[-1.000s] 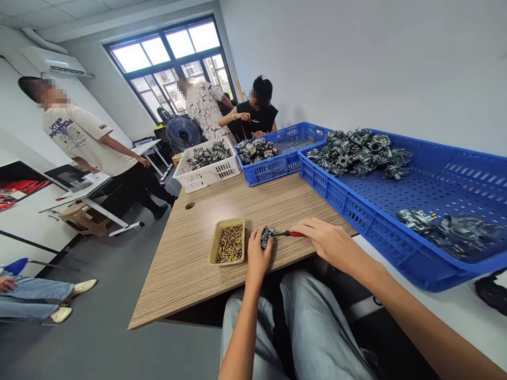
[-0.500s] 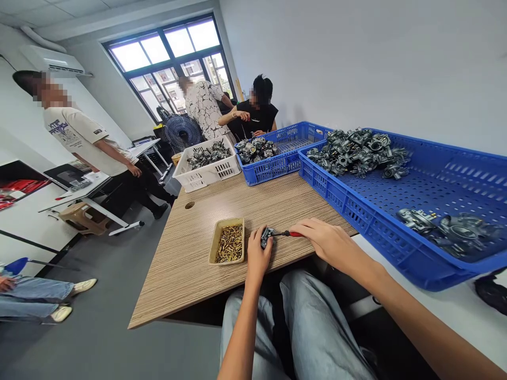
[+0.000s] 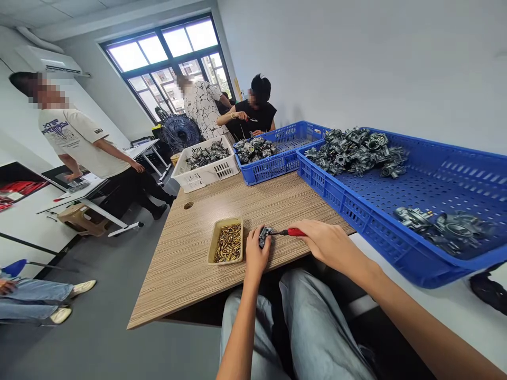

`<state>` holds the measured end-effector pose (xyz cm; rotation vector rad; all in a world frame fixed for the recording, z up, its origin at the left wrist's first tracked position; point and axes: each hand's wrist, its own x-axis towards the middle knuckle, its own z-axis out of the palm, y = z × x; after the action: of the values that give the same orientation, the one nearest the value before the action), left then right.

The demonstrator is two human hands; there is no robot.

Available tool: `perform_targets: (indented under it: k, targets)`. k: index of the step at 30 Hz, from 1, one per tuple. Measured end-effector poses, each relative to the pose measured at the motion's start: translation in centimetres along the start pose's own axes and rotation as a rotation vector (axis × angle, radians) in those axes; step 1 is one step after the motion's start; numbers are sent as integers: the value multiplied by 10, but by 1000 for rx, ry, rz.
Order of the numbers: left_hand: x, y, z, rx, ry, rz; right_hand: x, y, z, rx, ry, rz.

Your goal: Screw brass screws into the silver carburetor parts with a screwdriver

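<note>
My left hand (image 3: pixel 256 250) is closed around a small grey metal carburetor (image 3: pixel 264 237) on the wooden table, close to its front edge. In my right hand (image 3: pixel 325 240) is a screwdriver (image 3: pixel 295 232) with a red and black handle. Its dark shaft points left and its tip meets the carburetor's right side; the exact contact point is too small to make out. Just left of my left hand stands a beige tub (image 3: pixel 209 256) of small brass-coloured screw-like parts (image 3: pixel 228 244).
On the right, a large blue crate (image 3: pixel 340 203) holds a heap of carburetors (image 3: pixel 356 150). A smaller blue crate (image 3: pixel 273 170) and a white crate (image 3: pixel 194 182) with similar parts line the table's (image 3: pixel 174 253) far side. Several people are nearby, one seated (image 3: pixel 259 113) behind the crates.
Both my hands keep their hold on the carburetor and screwdriver, almost unmoved. The view shifts slightly. The standing person at left now reaches a hand towards the side table.
</note>
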<state>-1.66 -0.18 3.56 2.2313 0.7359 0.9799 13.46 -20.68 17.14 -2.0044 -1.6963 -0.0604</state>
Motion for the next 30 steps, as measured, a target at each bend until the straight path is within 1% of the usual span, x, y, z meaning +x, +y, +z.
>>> perform_targets:
  k: [15, 22, 27, 29, 30]
  targets:
    - [1, 0, -1, -11, 3, 1, 0, -4, 0, -31, -18, 36]
    - [-1, -1, 0, -3, 18, -2, 1, -1, 3, -6, 0, 88]
    - [3, 1, -2, 39, 28, 5, 2, 5, 5, 11, 0, 81]
    - [-6, 6, -5, 74, 59, 14, 3, 7, 5, 31, 5, 64]
    - [-17, 9, -6, 91, 89, 21, 3, 8, 5, 43, 6, 56]
